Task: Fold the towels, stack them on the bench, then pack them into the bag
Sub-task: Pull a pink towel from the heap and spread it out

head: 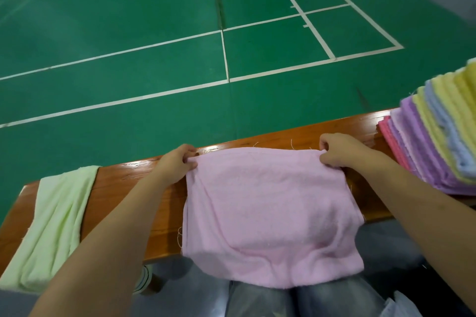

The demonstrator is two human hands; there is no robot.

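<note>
Wooden bench — pink towel's far corners between pinching fingers

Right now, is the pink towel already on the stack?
No, the pink towel lies spread across the bench, pinched at its far corners by both hands, apart from the stack.

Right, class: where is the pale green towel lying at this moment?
In the head view, the pale green towel lies draped over the left end of the wooden bench, left of the pink towel that both hands hold.
</note>
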